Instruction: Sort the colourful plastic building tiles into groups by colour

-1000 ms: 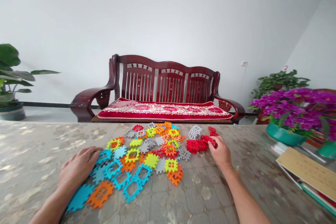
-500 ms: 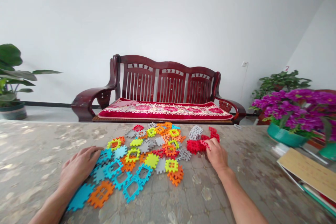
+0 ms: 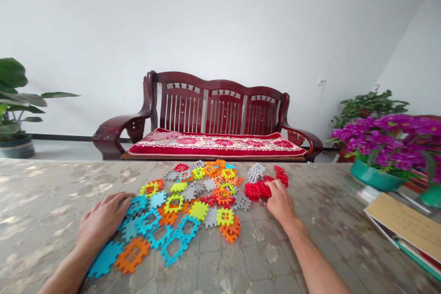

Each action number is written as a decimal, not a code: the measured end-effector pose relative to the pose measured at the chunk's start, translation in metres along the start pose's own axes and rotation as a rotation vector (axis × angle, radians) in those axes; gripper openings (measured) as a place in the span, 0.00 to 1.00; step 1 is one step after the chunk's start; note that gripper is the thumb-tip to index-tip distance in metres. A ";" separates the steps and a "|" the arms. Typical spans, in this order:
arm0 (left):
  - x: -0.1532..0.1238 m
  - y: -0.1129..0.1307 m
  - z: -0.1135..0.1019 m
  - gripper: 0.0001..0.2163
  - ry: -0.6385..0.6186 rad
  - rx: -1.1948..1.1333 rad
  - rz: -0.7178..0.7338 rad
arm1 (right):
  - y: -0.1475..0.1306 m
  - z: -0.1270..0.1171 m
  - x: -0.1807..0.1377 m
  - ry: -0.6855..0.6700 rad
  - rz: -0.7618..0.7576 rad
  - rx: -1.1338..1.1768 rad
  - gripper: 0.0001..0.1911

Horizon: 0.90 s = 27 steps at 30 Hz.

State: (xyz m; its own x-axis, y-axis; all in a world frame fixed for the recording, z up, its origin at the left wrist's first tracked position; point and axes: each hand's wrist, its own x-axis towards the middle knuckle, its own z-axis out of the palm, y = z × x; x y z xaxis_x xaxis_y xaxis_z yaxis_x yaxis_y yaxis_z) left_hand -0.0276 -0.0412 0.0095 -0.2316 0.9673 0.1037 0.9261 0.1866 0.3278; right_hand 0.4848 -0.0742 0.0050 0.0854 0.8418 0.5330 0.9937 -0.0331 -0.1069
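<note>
Head view: toothed plastic pieces (image 3: 199, 211) are spread across the patterned table (image 3: 220, 273), between two bare hands.
Right hand (image 3: 281, 203): the fingertips are set on the red heap (image 3: 253, 191); whether a piece is pinched or merely pressed cannot be told, the contact being hidden.
Red heap: it is located right of the mixed spread; its loosely overlapped pieces could be slid apart by an off-centre push.
Grey stack (image 3: 256, 173): it is placed just behind the red heap and could be toppled by the same push.
Far red pieces (image 3: 281, 176): they are seen just beyond the right hand and could be knocked by its knuckles.
Left hand (image 3: 105, 216): it is laid palm down, fingers loosely extended; adjacent blue pieces (image 3: 129, 229) could be dragged by an inward sweep.
</note>
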 end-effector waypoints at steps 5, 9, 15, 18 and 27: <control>-0.001 0.000 -0.001 0.22 0.006 0.004 -0.003 | 0.001 -0.002 -0.003 0.018 0.108 0.161 0.25; -0.001 0.001 -0.002 0.22 -0.002 0.009 -0.010 | 0.003 -0.002 -0.004 0.023 0.133 0.203 0.22; -0.002 0.005 -0.005 0.23 -0.010 0.010 -0.015 | -0.001 0.000 -0.004 0.059 0.108 0.289 0.22; -0.003 0.005 -0.005 0.23 -0.018 0.016 -0.020 | -0.001 0.001 -0.003 0.102 0.098 0.374 0.22; -0.003 0.003 -0.006 0.23 -0.027 0.012 -0.015 | 0.005 -0.003 -0.004 0.099 0.153 0.284 0.22</control>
State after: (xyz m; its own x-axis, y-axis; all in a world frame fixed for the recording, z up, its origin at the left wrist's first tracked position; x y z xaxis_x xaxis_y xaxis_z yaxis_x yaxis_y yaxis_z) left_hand -0.0253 -0.0447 0.0155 -0.2377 0.9686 0.0732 0.9260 0.2032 0.3182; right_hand 0.4897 -0.0793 0.0049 0.2525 0.7819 0.5701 0.9102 0.0081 -0.4142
